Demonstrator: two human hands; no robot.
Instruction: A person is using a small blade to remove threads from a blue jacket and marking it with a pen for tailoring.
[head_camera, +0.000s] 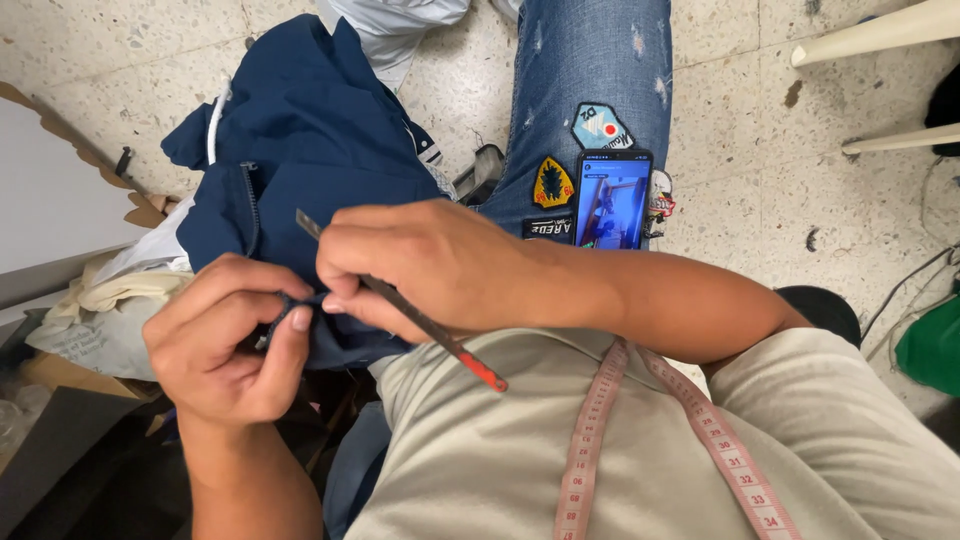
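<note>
head | left hand (225, 345), right hand (420, 265) pinch navy jacket (320, 140) edge | phone (612, 198) near

A navy blue jacket (320, 140) lies bunched over the person's lap, its dark zipper running down the left part and a white drawstring near its upper left edge. A thin metal tool (400, 305) with a red end slants across the jacket's lower edge, red tip pointing lower right.

Both hands: left hand (228, 340), right hand (425, 265), pinching navy garment (310, 130), slim tool (420, 320).
</note>
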